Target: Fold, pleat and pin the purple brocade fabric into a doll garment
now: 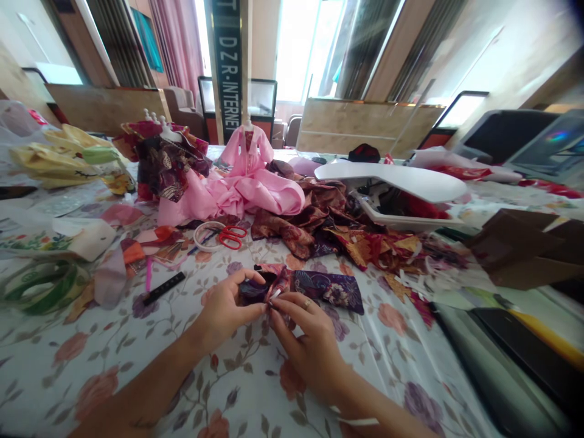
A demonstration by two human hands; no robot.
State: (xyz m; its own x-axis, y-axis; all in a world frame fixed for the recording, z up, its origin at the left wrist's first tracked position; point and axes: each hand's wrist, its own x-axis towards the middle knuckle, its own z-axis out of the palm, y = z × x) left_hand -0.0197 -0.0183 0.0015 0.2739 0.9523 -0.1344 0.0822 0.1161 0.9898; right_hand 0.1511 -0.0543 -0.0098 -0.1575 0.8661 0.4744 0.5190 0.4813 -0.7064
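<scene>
Both hands meet over a small piece of dark purple patterned fabric (326, 291) near the middle of the table. My left hand (228, 310) grips the fabric's rolled left end between thumb and fingers. Close against it, my right hand (306, 322), with a ring on one finger, pinches the same cloth at a reddish part. A small white bit shows at the right fingertips; I cannot make out what it is. The fabric's flowered right end lies flat on the floral tablecloth (246, 377).
Red-handled scissors (232, 237) lie beyond my hands beside a white ring. A black strip (164, 288) and green tape roll (43, 286) are leftward. Behind stand a pink doll dress (249, 152) and heaped brown fabric (319, 207). A cardboard box (524, 246) is at right.
</scene>
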